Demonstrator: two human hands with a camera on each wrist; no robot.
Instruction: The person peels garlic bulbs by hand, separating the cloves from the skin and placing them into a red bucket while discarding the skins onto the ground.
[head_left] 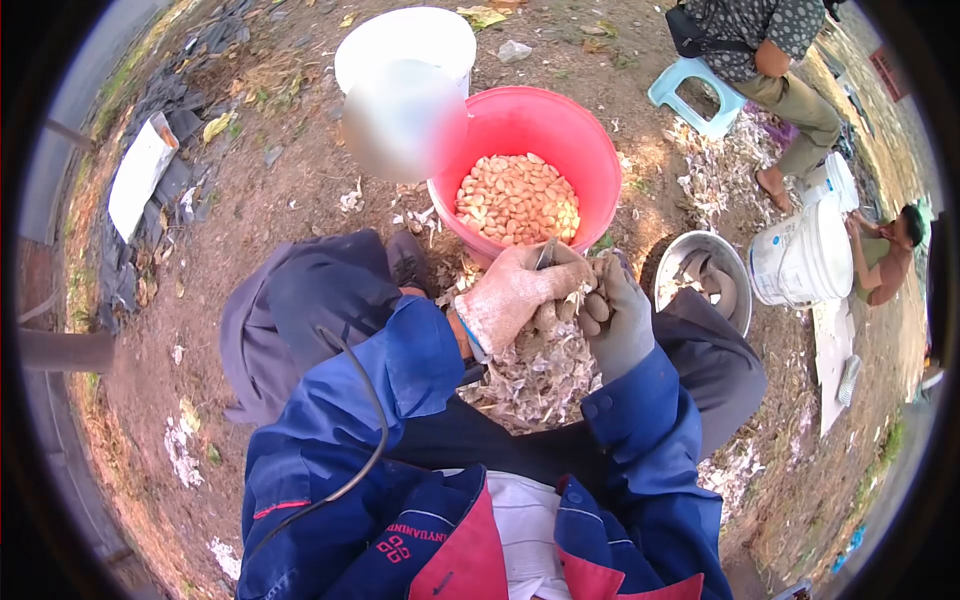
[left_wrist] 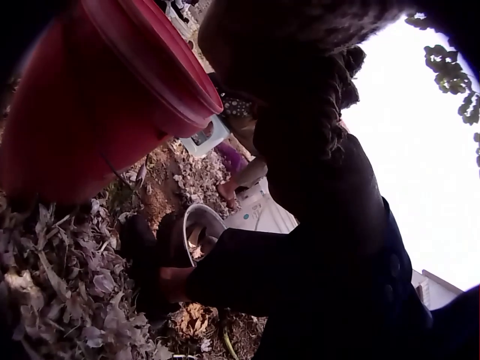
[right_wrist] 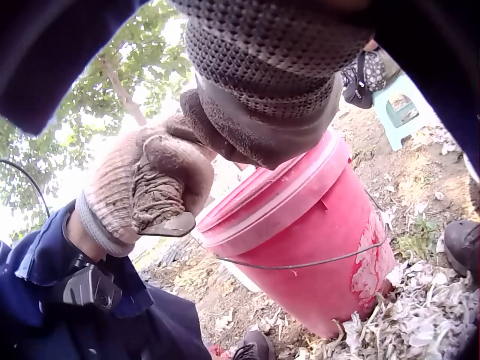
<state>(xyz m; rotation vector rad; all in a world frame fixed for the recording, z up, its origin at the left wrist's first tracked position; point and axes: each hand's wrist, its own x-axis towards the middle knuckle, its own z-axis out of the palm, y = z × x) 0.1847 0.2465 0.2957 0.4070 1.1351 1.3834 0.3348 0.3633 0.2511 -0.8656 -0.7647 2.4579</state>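
Observation:
Both hands wear soiled knit work gloves and meet just in front of the pink bucket [head_left: 605, 150]. My left hand [head_left: 520, 295] grips a small flat metal blade [right_wrist: 174, 225], whose rounded end sticks out below the curled fingers in the right wrist view. Close against it, my right hand [head_left: 622, 320] curls its fingers around a small pale, papery piece [head_left: 578, 292]; I cannot tell exactly what it is. Tan, clove-like pieces [head_left: 515, 200] cover the bucket's bottom. A heap of papery skins [head_left: 535, 385] lies below the hands, between the legs. The left wrist view shows the hands only as dark shapes.
Behind the pink bucket stands a white bucket [head_left: 420, 35]. A metal basin [head_left: 735, 275] with dark pieces in it sits beside the right knee. Farther right are another white bucket [head_left: 800, 255], a light-blue stool [head_left: 695, 95] and two people. Skins litter the dirt ground.

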